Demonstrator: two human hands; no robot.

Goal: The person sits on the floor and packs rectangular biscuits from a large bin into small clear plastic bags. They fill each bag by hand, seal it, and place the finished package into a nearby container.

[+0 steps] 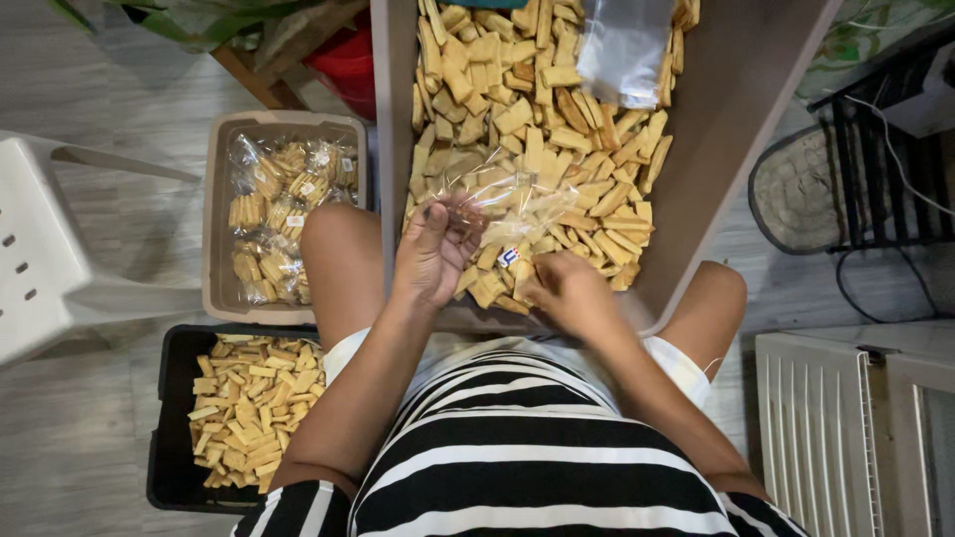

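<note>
While the left hand pinches the mouth of a clear bag over the big tray, the right hand closes on biscuit sticks at the near edge. Step looks like filling. Next likely needs the mouth held wide and sticks fed in lengthwise.

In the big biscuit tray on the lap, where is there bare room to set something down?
The big tray is bare along its right side, right of the biscuit pile. Its middle is crowded: the left hand holds a clear bag, the right hand is beside it. The beige bin and black tray are full.
</note>
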